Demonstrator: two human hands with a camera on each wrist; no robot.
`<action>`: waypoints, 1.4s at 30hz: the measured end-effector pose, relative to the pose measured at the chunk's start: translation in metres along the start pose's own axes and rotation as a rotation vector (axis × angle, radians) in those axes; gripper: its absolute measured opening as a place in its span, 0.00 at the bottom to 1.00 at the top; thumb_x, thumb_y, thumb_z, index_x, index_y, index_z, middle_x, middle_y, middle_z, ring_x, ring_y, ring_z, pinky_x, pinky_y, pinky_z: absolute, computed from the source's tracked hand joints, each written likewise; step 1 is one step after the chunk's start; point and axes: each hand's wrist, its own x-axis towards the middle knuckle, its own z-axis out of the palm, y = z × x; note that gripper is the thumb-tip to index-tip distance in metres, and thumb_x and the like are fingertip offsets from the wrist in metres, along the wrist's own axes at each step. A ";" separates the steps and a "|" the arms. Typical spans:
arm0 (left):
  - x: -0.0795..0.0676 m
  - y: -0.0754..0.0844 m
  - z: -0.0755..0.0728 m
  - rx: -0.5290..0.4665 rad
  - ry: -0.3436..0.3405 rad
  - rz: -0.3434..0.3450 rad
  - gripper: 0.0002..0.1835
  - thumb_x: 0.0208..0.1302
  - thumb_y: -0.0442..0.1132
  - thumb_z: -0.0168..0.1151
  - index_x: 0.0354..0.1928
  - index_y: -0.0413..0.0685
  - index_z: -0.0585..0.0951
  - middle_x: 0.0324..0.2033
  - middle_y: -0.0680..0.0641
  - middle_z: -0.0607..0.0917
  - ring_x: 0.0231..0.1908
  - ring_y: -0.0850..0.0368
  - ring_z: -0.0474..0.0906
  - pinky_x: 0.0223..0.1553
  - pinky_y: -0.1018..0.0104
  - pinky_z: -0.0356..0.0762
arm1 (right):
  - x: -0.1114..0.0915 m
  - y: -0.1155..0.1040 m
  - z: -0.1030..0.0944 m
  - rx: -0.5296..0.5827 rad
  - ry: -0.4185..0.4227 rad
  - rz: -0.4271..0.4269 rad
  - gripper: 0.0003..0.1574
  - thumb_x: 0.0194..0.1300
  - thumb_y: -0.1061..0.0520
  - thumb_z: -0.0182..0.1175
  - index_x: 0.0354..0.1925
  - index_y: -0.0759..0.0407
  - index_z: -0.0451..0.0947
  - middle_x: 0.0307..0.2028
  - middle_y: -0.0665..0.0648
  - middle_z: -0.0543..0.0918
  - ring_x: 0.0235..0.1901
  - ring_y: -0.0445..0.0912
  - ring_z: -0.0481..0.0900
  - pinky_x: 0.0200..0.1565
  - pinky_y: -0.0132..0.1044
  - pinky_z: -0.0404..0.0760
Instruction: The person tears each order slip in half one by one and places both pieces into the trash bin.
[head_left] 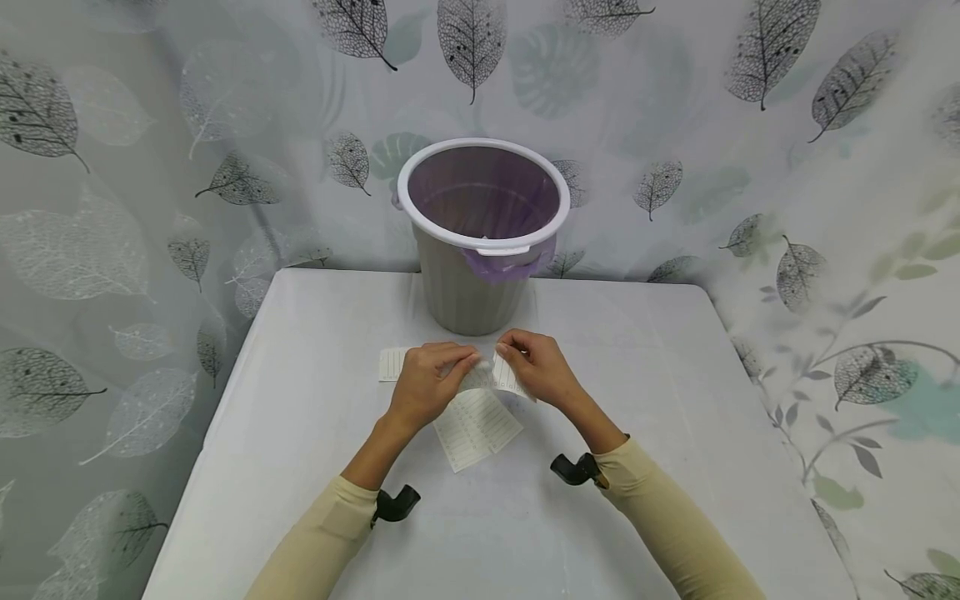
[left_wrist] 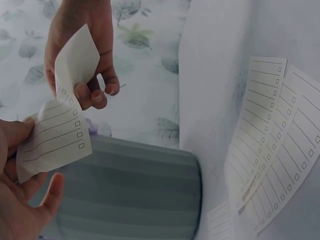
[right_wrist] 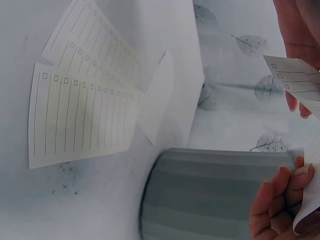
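Well, from my end I have both hands at mid-table, raised over the surface and working on one lined paper sheet (left_wrist: 57, 135) held between them. The left hand (head_left: 430, 382) pinches its left part between thumb and fingers; the right hand (head_left: 538, 364) pinches the other part, which bends over so that I see its plain back through the left wrist camera. Whether the sheet is torn between the two grips I cannot tell. A column of small checkboxes runs beside its lines.

Below and on the near side of the hands, I see a fan of overlapping checklist sheets (head_left: 476, 429) lying flat on the white table (head_left: 622, 517). A smaller lined slip (head_left: 392, 365) lies just left of the left hand. Beyond both hands, at the far edge, I have a grey bin (head_left: 471, 292) with a white rim and a purple liner (head_left: 510, 260) hanging over it. Behind stands a leaf-patterned backdrop (head_left: 630, 92).
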 end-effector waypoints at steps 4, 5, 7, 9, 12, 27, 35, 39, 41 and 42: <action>0.000 0.001 -0.001 -0.006 0.002 -0.013 0.06 0.67 0.31 0.72 0.41 0.35 0.91 0.38 0.46 0.91 0.40 0.50 0.88 0.43 0.57 0.85 | 0.001 0.000 0.000 -0.010 -0.003 0.003 0.09 0.78 0.60 0.60 0.38 0.61 0.84 0.28 0.50 0.81 0.19 0.42 0.70 0.24 0.36 0.73; -0.001 0.001 -0.001 -0.008 0.002 -0.021 0.06 0.67 0.31 0.72 0.42 0.35 0.91 0.38 0.46 0.91 0.40 0.50 0.88 0.43 0.57 0.85 | 0.001 0.000 0.000 -0.012 -0.002 0.004 0.09 0.78 0.60 0.60 0.38 0.62 0.84 0.28 0.50 0.81 0.19 0.42 0.70 0.24 0.36 0.73; -0.001 0.001 -0.001 -0.014 0.002 -0.040 0.06 0.67 0.31 0.72 0.42 0.35 0.91 0.38 0.46 0.91 0.40 0.50 0.88 0.43 0.57 0.85 | 0.001 0.000 0.000 -0.015 -0.001 0.011 0.09 0.78 0.61 0.60 0.39 0.62 0.84 0.28 0.50 0.81 0.20 0.42 0.71 0.25 0.36 0.73; -0.001 0.002 -0.002 -0.021 0.004 -0.056 0.06 0.67 0.31 0.72 0.42 0.35 0.91 0.38 0.45 0.91 0.40 0.50 0.89 0.43 0.57 0.85 | 0.001 0.001 0.000 -0.017 0.002 0.016 0.09 0.78 0.62 0.60 0.39 0.62 0.84 0.28 0.50 0.81 0.20 0.42 0.71 0.25 0.36 0.73; -0.002 0.003 -0.002 -0.028 0.005 -0.070 0.06 0.67 0.31 0.72 0.43 0.35 0.91 0.38 0.46 0.91 0.40 0.51 0.89 0.43 0.57 0.85 | 0.001 0.002 0.000 -0.016 0.005 0.018 0.09 0.77 0.62 0.60 0.39 0.63 0.84 0.29 0.51 0.82 0.23 0.43 0.74 0.27 0.36 0.75; 0.001 0.008 -0.003 -0.023 0.011 -0.075 0.06 0.67 0.32 0.72 0.43 0.36 0.91 0.39 0.46 0.91 0.41 0.51 0.88 0.43 0.57 0.85 | 0.000 0.005 -0.003 -0.017 0.009 0.019 0.09 0.78 0.61 0.60 0.39 0.64 0.84 0.31 0.52 0.83 0.24 0.44 0.76 0.28 0.36 0.77; 0.001 0.009 -0.004 -0.030 0.024 -0.077 0.07 0.66 0.32 0.72 0.43 0.35 0.91 0.39 0.45 0.91 0.41 0.49 0.88 0.45 0.54 0.84 | 0.001 0.007 -0.002 -0.003 0.006 0.025 0.08 0.77 0.62 0.60 0.39 0.63 0.83 0.31 0.52 0.83 0.24 0.44 0.76 0.27 0.36 0.77; 0.001 0.009 -0.005 -0.039 0.031 -0.077 0.07 0.67 0.31 0.72 0.42 0.35 0.91 0.39 0.46 0.91 0.41 0.49 0.88 0.45 0.54 0.85 | 0.001 0.008 -0.002 -0.007 0.008 0.037 0.09 0.77 0.62 0.60 0.38 0.63 0.83 0.30 0.52 0.83 0.23 0.44 0.76 0.27 0.36 0.76; 0.001 0.009 -0.005 -0.042 0.031 -0.077 0.06 0.67 0.32 0.72 0.42 0.35 0.91 0.39 0.46 0.91 0.41 0.50 0.88 0.44 0.55 0.85 | 0.001 0.009 -0.002 -0.010 0.008 0.044 0.09 0.77 0.62 0.60 0.38 0.63 0.84 0.30 0.52 0.83 0.23 0.44 0.76 0.27 0.35 0.76; 0.001 0.009 -0.005 -0.043 0.031 -0.077 0.06 0.67 0.32 0.72 0.42 0.35 0.91 0.39 0.46 0.91 0.41 0.50 0.88 0.44 0.55 0.85 | 0.001 0.009 -0.002 -0.010 0.009 0.045 0.09 0.77 0.62 0.60 0.38 0.62 0.83 0.30 0.51 0.83 0.23 0.44 0.76 0.27 0.35 0.76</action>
